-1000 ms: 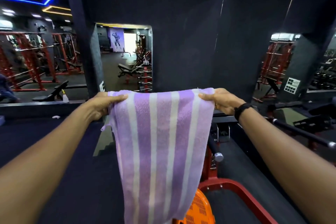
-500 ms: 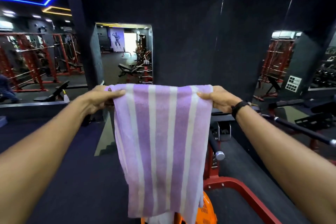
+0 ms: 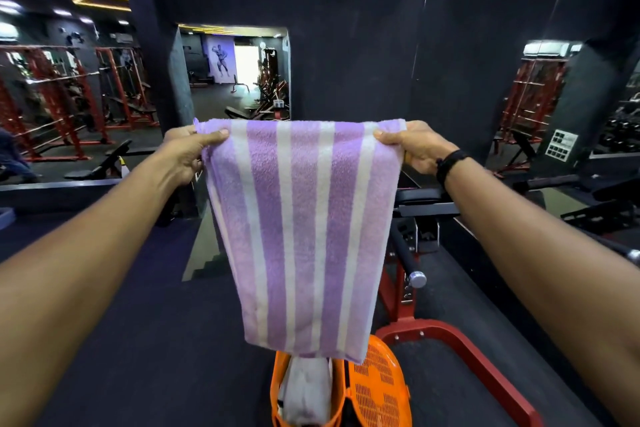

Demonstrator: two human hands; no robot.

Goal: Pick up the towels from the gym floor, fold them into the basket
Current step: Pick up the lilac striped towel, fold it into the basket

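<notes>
Fingers of the left hand are curled over the top left corner of a purple and white striped towel, thumb in front, the corner pinched between. Fingers of the right hand are closed the same way on the top right corner; a black band is worn on that wrist. Both arms are held out forward at about equal height, so the towel's top edge is stretched nearly level between the 2 hands. The towel is seen hanging straight down in the air, doubled over, its lower edge free and clear of the floor. Directly below that lower edge an orange basket with slotted sides is set on the dark floor; a pale folded cloth is already lying inside it, partly hidden by the hanging towel. Just right of the basket a red machine frame is noted, with a black padded seat and a chrome-capped bar above it. Beyond the hands a dark wall is seen, with an opening onto a further room of benches. Red racks are visible far left, and more red racks far right.
</notes>
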